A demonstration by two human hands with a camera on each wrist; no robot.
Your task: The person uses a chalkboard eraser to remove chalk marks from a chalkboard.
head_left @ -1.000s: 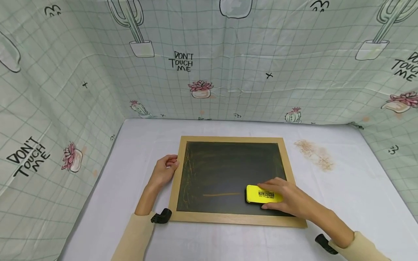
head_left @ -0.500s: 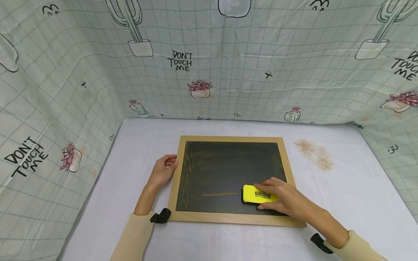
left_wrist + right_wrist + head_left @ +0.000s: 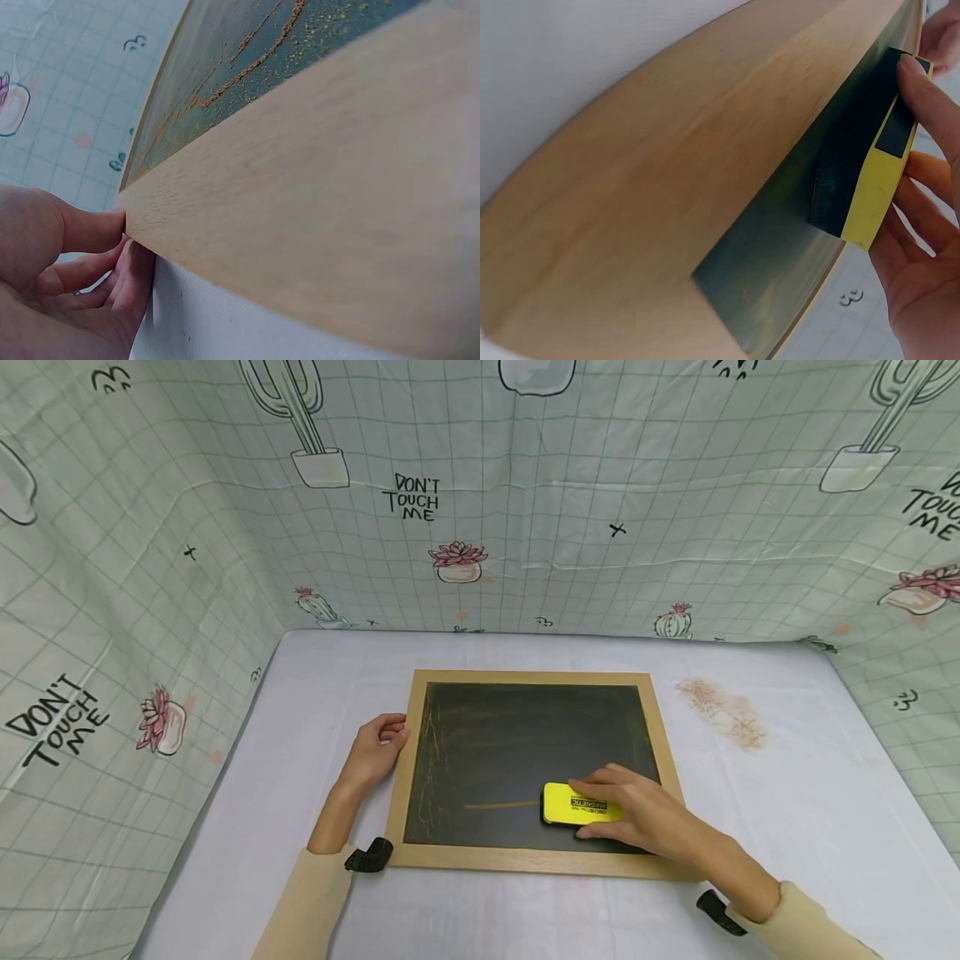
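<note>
A wood-framed chalkboard point(image 3: 487, 743) lies flat on the white table point(image 3: 315, 693). My right hand point(image 3: 626, 814) grips a yellow eraser point(image 3: 573, 803) with fingers on top and thumb at its near side, pressing its dark felt on the lower right of the board. In the right wrist view the eraser point(image 3: 870, 195) stands against the dark surface with my right hand point(image 3: 919, 262) around it. An orange chalk line point(image 3: 498, 806) runs left of the eraser. My left hand point(image 3: 378, 747) holds the frame's left edge; the left wrist view shows thumb and fingers point(image 3: 112, 259) against the frame point(image 3: 315, 202).
Faint orange chalk smears mark the board's left side point(image 3: 431, 752). A brownish stain point(image 3: 723, 714) lies on the table right of the board. Cactus-print cloth walls point(image 3: 480, 510) close in the back and both sides.
My right hand has slid the eraser leftward along the board's lower part, covering more of the orange line. The left hand has stayed on the frame.
</note>
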